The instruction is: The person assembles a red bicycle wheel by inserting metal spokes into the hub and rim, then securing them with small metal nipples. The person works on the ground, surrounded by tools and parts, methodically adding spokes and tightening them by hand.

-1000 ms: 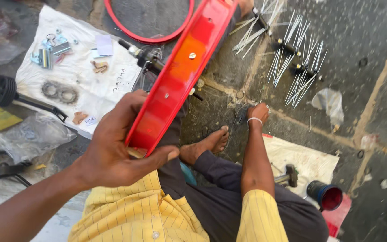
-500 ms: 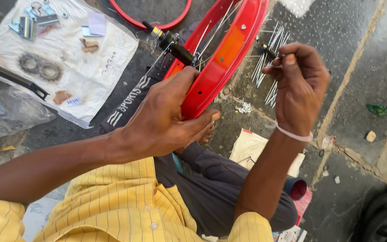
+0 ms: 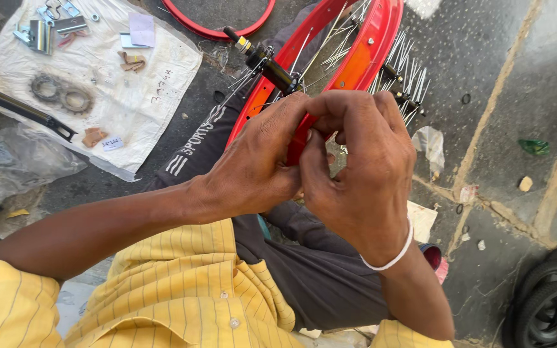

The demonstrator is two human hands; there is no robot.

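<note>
- The left hand (image 3: pixel 259 167) curls round the near edge of the red rim (image 3: pixel 369 55), its fingers bent and pressed against the metal.
- The right hand (image 3: pixel 362 174) sits just beside it, touching it, fingers bunched together at the rim; whatever they pinch is hidden behind the knuckles, so I cannot tell what it is.
- A white band (image 3: pixel 391 258) circles the right wrist.
- The rim stands tilted over the person's lap, running from the hands to the far edge of the view.
- Inside the rim, a black hub (image 3: pixel 269 61) carries thin spokes (image 3: pixel 330 48) that fan toward the metal.
- More loose spokes (image 3: pixel 410 87) lie on the floor just right of the rim.
- Far left, a white sheet (image 3: pixel 130 109) holds two sprockets (image 3: pixel 62 93) and small metal parts (image 3: pixel 46 29).
- A second red hoop (image 3: pixel 217 29) lies at the far edge, next to the sheet.
- Black tyres (image 3: pixel 552 303) lie near right.
</note>
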